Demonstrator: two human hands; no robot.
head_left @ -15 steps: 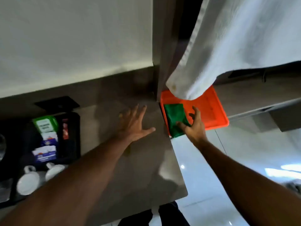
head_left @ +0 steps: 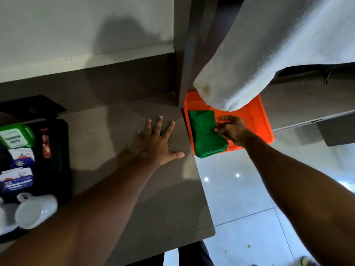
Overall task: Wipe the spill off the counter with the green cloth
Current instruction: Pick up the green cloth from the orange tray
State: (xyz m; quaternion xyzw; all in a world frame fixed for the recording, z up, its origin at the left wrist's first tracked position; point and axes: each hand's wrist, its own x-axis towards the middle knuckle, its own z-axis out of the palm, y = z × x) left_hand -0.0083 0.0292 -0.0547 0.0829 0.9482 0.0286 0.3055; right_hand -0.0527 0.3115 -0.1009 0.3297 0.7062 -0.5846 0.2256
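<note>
The folded green cloth [head_left: 204,133] lies in an orange tray [head_left: 257,120] just past the counter's right edge. My right hand [head_left: 233,130] is at the cloth's right edge, with thumb and fingers pinched on the fabric. My left hand [head_left: 158,142] rests flat on the grey-brown counter [head_left: 157,198], fingers spread, holding nothing. A faint yellowish spill [head_left: 124,153] shows on the counter just left of my left wrist, partly under my forearm.
A black tray [head_left: 59,150] with tea packets and white mugs [head_left: 33,211] stands at the counter's left. A white towel [head_left: 269,54] hangs over the orange tray's far side. A vertical panel [head_left: 184,54] rises at the counter's back right corner. Tiled floor [head_left: 240,198] lies to the right.
My right hand's fingers, spread over the cloth before, have drawn together on its right edge. My left hand stays flat on the counter.
</note>
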